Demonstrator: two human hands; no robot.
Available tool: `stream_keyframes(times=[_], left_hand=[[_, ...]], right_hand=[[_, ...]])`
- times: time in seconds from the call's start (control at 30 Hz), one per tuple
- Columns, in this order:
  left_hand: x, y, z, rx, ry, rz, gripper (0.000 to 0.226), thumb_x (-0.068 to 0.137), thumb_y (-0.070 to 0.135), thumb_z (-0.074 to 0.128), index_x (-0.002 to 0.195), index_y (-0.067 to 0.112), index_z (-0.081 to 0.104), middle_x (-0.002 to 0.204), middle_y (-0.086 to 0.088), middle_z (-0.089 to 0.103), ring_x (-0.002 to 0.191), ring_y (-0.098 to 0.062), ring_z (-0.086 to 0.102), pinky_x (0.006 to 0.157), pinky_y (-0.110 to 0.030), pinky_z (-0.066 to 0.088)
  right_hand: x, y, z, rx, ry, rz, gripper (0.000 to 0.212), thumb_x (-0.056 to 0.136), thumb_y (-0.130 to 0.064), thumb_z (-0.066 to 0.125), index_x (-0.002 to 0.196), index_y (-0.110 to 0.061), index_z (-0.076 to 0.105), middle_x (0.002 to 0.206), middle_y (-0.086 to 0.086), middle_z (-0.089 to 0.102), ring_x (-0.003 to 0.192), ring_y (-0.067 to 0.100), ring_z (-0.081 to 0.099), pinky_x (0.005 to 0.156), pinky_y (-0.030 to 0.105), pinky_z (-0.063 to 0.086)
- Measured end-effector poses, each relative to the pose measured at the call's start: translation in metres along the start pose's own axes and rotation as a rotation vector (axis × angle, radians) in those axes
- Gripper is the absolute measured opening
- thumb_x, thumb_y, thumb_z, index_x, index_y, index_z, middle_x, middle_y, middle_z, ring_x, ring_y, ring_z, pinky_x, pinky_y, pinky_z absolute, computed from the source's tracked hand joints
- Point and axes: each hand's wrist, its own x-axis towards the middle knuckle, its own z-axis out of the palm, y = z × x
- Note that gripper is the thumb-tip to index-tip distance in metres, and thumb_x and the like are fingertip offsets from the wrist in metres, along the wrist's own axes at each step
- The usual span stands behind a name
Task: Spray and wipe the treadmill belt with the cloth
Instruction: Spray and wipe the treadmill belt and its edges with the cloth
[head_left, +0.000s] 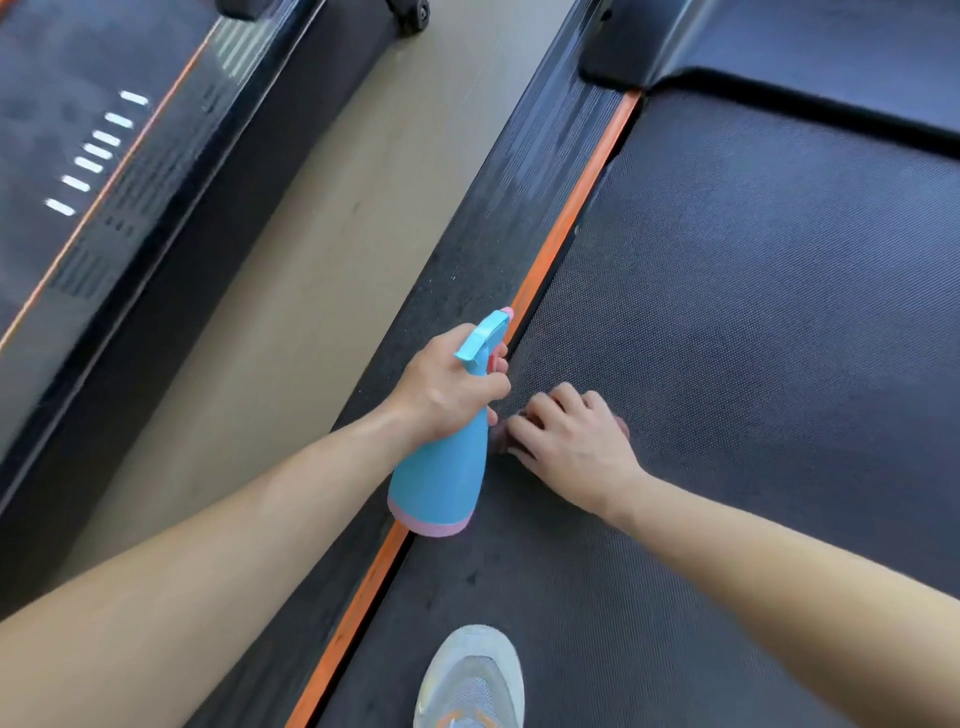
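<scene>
My left hand grips the neck of a blue spray bottle with a pink base, a finger on its trigger. The nozzle points away along the left edge of the dark textured treadmill belt. My right hand lies palm down on the belt just right of the bottle, fingers bent over a dark cloth. Only small bits of the cloth show at the hand's edges.
An orange strip and a black side rail border the belt on the left. My grey shoe stands on the belt's near end. Beige floor separates this machine from a second treadmill. The black motor cover lies ahead.
</scene>
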Motion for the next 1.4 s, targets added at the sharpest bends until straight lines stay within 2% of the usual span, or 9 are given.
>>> stream_keyframes(times=[0.13, 0.3, 0.43, 0.63, 0.77, 0.87, 0.97, 1.23, 1.4], left_hand=[[-0.016, -0.008, -0.012, -0.039, 0.048, -0.016, 0.058, 0.071, 0.024, 0.064, 0.129, 0.021, 0.064, 0.091, 0.009, 0.067, 0.072, -0.026, 0.073, 0.079, -0.053, 0.065], [-0.049, -0.013, -0.028, -0.049, 0.064, -0.043, 0.051, 0.074, 0.015, 0.063, 0.125, 0.017, 0.065, 0.094, 0.007, 0.066, 0.07, -0.022, 0.068, 0.066, -0.033, 0.062], [-0.074, -0.015, -0.033, -0.005, 0.028, -0.043, 0.049, 0.071, 0.02, 0.061, 0.12, 0.017, 0.066, 0.097, 0.003, 0.069, 0.076, -0.027, 0.074, 0.073, -0.044, 0.065], [-0.078, -0.032, -0.018, -0.025, -0.038, -0.061, 0.051, 0.07, 0.019, 0.06, 0.12, 0.023, 0.066, 0.1, 0.004, 0.067, 0.058, -0.02, 0.067, 0.073, -0.041, 0.064], [-0.071, -0.045, -0.01, 0.005, -0.056, -0.051, 0.04, 0.077, 0.014, 0.065, 0.118, 0.016, 0.065, 0.104, 0.002, 0.068, 0.061, -0.025, 0.07, 0.074, -0.035, 0.062], [-0.063, -0.048, -0.003, -0.038, -0.085, -0.049, 0.056, 0.068, 0.02, 0.06, 0.123, 0.017, 0.066, 0.095, 0.008, 0.065, 0.065, -0.016, 0.066, 0.075, -0.045, 0.066], [-0.059, -0.047, 0.005, -0.041, -0.115, -0.035, 0.046, 0.074, 0.018, 0.063, 0.119, 0.025, 0.065, 0.094, 0.008, 0.066, 0.07, -0.017, 0.066, 0.076, -0.049, 0.066], [-0.084, -0.058, 0.034, -0.06, -0.172, -0.091, 0.023, 0.078, 0.017, 0.065, 0.101, 0.02, 0.063, 0.1, 0.004, 0.068, 0.062, -0.02, 0.07, 0.081, -0.054, 0.064], [-0.081, -0.074, 0.041, -0.013, -0.101, -0.075, 0.017, 0.09, 0.012, 0.065, 0.104, 0.021, 0.061, 0.11, 0.001, 0.069, 0.063, -0.018, 0.072, 0.079, -0.037, 0.063]], right_hand=[[0.038, 0.035, -0.004, -0.08, 0.007, 0.17, 0.03, 0.093, -0.046, 0.064, 0.103, -0.018, 0.063, 0.1, 0.009, 0.061, 0.091, 0.036, 0.054, 0.065, 0.043, 0.044], [0.061, 0.064, -0.017, -0.074, -0.038, 0.446, 0.033, 0.094, -0.045, 0.065, 0.109, -0.016, 0.06, 0.106, 0.014, 0.06, 0.097, 0.04, 0.053, 0.068, 0.046, 0.047], [0.059, 0.028, -0.029, 0.05, -0.133, 0.678, 0.033, 0.1, -0.044, 0.056, 0.119, -0.017, 0.054, 0.117, 0.015, 0.055, 0.107, 0.04, 0.048, 0.075, 0.049, 0.044], [-0.004, 0.005, -0.018, -0.026, -0.098, 0.363, 0.032, 0.094, -0.047, 0.064, 0.107, -0.018, 0.058, 0.101, 0.012, 0.057, 0.09, 0.037, 0.051, 0.065, 0.044, 0.045], [0.007, 0.011, -0.019, -0.011, -0.157, 0.348, 0.036, 0.092, -0.049, 0.066, 0.11, -0.02, 0.058, 0.104, 0.01, 0.056, 0.093, 0.037, 0.051, 0.066, 0.047, 0.051], [0.017, 0.012, -0.037, 0.08, -0.328, 0.437, 0.043, 0.097, -0.056, 0.055, 0.125, -0.025, 0.051, 0.121, 0.006, 0.052, 0.112, 0.035, 0.047, 0.081, 0.05, 0.051], [0.02, 0.002, -0.056, 0.143, -0.408, 0.531, 0.042, 0.098, -0.057, 0.051, 0.127, -0.027, 0.049, 0.126, 0.003, 0.051, 0.12, 0.033, 0.045, 0.087, 0.051, 0.05], [-0.054, -0.041, -0.075, 0.06, -0.198, 0.619, 0.04, 0.091, -0.055, 0.061, 0.114, -0.022, 0.058, 0.108, 0.005, 0.057, 0.102, 0.034, 0.051, 0.069, 0.047, 0.053], [-0.085, -0.048, -0.024, -0.059, -0.053, 0.656, 0.036, 0.09, -0.048, 0.069, 0.104, -0.016, 0.065, 0.096, 0.009, 0.057, 0.087, 0.036, 0.05, 0.058, 0.043, 0.048]])
